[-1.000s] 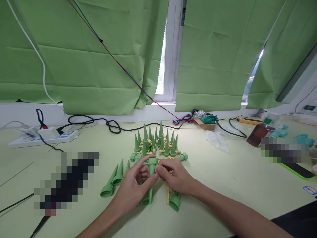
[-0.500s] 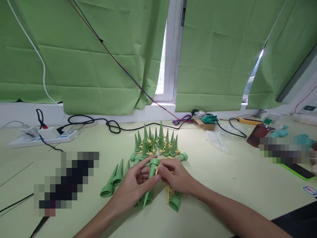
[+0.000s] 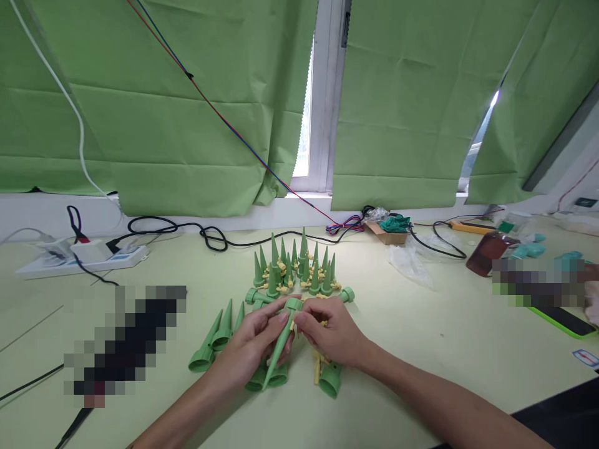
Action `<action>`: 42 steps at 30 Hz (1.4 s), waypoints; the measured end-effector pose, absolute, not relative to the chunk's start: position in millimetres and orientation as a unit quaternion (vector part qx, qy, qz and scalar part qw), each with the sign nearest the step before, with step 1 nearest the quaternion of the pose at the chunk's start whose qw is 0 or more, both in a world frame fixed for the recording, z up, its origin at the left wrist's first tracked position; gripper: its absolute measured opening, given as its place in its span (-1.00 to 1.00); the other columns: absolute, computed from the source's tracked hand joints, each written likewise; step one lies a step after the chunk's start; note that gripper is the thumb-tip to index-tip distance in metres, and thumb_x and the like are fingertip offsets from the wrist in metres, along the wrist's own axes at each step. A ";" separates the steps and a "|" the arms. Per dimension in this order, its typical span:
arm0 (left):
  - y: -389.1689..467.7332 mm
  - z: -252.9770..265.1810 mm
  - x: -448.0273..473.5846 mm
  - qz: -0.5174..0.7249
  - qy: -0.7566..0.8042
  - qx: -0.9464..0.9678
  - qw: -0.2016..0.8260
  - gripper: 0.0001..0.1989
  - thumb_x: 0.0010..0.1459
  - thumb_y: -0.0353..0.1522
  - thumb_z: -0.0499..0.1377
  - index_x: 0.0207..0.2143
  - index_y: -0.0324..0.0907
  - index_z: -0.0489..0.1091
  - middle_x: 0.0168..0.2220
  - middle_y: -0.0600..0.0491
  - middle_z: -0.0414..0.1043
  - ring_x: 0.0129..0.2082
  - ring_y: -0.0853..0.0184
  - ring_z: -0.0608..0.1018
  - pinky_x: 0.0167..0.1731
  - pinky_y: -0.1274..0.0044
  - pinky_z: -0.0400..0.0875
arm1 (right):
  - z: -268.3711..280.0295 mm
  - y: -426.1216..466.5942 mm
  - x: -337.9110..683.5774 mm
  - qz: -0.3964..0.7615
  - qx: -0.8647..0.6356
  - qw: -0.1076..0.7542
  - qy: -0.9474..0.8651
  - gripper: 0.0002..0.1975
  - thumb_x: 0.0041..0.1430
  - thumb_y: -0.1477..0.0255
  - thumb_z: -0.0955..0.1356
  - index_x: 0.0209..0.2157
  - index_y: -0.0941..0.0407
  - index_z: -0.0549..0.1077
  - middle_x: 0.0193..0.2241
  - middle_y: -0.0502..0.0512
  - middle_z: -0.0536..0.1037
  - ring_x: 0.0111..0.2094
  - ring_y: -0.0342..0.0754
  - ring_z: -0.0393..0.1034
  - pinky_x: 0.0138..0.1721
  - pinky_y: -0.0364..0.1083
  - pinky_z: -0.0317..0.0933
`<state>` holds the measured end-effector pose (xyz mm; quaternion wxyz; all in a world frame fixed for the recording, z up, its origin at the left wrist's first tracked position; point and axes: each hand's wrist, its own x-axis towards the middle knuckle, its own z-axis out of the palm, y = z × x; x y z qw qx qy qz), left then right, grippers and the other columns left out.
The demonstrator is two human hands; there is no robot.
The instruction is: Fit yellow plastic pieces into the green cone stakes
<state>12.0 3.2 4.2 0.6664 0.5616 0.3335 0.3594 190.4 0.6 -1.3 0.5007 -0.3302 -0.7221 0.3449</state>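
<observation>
My left hand (image 3: pixel 262 337) is closed round a green plastic watering spike (image 3: pixel 279 349), its capped end up and its tip slanting down to the left. At the spike's side, just below the cap, my right hand (image 3: pixel 334 327) pinches a small yellow valve (image 3: pixel 292 325), mostly hidden by the fingers. Beyond both hands several green spikes with yellow valves (image 3: pixel 315 274) stand upright in a cluster. Loose green spike bodies (image 3: pixel 202 358) lie left of my left hand. Under my right hand are more yellow valves (image 3: pixel 318 365) and an open-ended green piece (image 3: pixel 331 380).
A power strip (image 3: pixel 126 257) with plugs sits at the back left, and a black cable (image 3: pixel 248 241) runs along the wall. Toward the right are a small cardboard box (image 3: pixel 387 234), a plastic bag (image 3: pixel 412 267), a brown bottle (image 3: pixel 486 252) and a green-edged phone (image 3: pixel 568 321).
The spike has turned slightly in my left hand, its tip swinging left and toward me. My left thumb has shifted up along it. My right hand stays at the valve.
</observation>
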 end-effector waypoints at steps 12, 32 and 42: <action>5.4 0.9 10.4 0.365 0.343 0.538 0.678 -0.38 0.24 -0.15 0.19 0.27 -0.18 0.19 -0.58 0.17 0.25 -0.60 0.45 0.27 -0.55 0.55 0.12 | -2.2 -1.3 190.5 0.220 -0.264 0.551 -0.761 -0.88 0.27 0.44 0.33 -0.21 0.12 0.51 -0.54 -0.03 0.47 -0.58 -0.19 0.25 -0.51 -0.19 0.20; 1.7 2.0 14.6 0.379 0.373 0.516 0.672 -0.21 0.08 -0.09 0.31 0.28 -0.23 0.21 -0.60 0.18 0.24 -0.62 0.44 0.27 -0.59 0.54 0.15 | -8.4 0.4 192.0 0.139 -0.269 0.541 -0.785 -0.85 0.31 0.42 0.29 -0.30 0.13 0.47 -0.56 0.00 0.47 -0.58 -0.17 0.23 -0.52 -0.17 0.15; 2.7 2.1 14.1 0.369 0.375 0.539 0.658 -0.21 0.10 -0.06 0.28 0.28 -0.25 0.19 -0.61 0.19 0.20 -0.61 0.43 0.27 -0.58 0.55 0.09 | -8.9 1.1 192.6 0.164 -0.268 0.540 -0.781 -0.87 0.30 0.43 0.29 -0.29 0.12 0.47 -0.54 0.01 0.48 -0.57 -0.17 0.23 -0.50 -0.17 0.17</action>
